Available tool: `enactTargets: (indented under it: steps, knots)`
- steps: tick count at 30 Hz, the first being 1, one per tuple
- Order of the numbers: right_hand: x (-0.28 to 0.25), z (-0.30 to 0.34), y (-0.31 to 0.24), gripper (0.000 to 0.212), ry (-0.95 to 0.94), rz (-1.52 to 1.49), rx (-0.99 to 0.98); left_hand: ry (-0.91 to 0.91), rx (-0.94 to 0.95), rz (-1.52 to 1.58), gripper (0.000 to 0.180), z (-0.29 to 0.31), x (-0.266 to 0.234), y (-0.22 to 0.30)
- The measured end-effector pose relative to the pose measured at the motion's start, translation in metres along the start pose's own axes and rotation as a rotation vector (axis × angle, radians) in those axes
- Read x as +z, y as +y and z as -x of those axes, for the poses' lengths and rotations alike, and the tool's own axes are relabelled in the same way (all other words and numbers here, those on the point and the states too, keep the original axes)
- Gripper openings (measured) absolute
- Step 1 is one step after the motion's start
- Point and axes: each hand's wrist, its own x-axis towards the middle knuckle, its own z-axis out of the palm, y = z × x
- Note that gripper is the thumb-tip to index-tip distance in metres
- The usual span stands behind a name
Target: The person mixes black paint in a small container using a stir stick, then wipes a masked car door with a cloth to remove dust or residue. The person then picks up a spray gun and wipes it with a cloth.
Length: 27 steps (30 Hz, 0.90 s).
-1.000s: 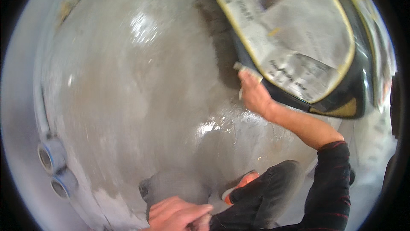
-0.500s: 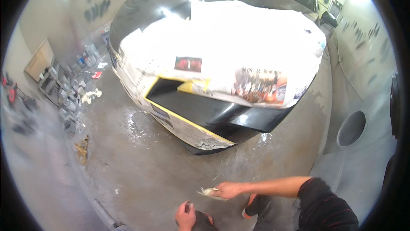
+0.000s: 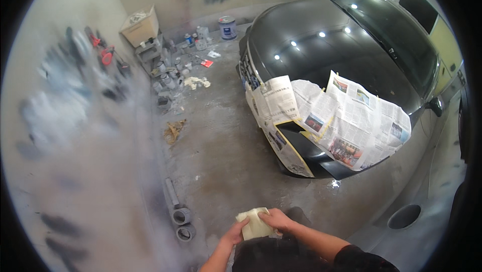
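Observation:
A folded pale-yellow cloth [image 3: 256, 227] is held out in front of my body. My left hand [image 3: 235, 233] grips its left edge, thumb on top. My right hand [image 3: 277, 221] has hold of the upper right part, its thumb pressed on the cloth. Beyond my hands, to the right, stands a dark car [image 3: 311, 36]. Newspaper sheets [image 3: 374, 116] cover its front corner, edged with yellow tape [image 3: 296, 154]. A bare black bumper section [image 3: 306, 146] shows between the sheets. Both hands are apart from the car.
At the far left, bottles and cans [image 3: 170, 78] crowd the floor around a small shelf [image 3: 150, 53] with a box on it. A paint bucket [image 3: 228, 28] stands by the back wall. Grey pipe pieces [image 3: 182, 216] lie left of me. A round duct opening [image 3: 404, 216] is at right.
The view has swung left, so the car sits farther right. My right hand has brought the cloth to my left hand, and both now hold it.

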Motion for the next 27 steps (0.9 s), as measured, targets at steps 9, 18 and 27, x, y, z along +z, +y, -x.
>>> enactTargets:
  steps: [9,18,27]
  knots:
    - [-0.039,-0.083,-0.119,0.036,0.092,-0.056,-0.11,0.243,0.298,-0.32,0.036,-0.023,0.015,0.139]
    - [-0.097,-0.261,-0.247,0.03,-0.126,-0.355,-0.01,0.771,0.515,-0.381,0.035,-0.07,-0.057,0.324]
    - [-0.18,-0.491,-0.336,0.037,-0.059,0.69,-0.238,1.473,0.472,0.145,0.057,-0.024,-0.263,0.331]
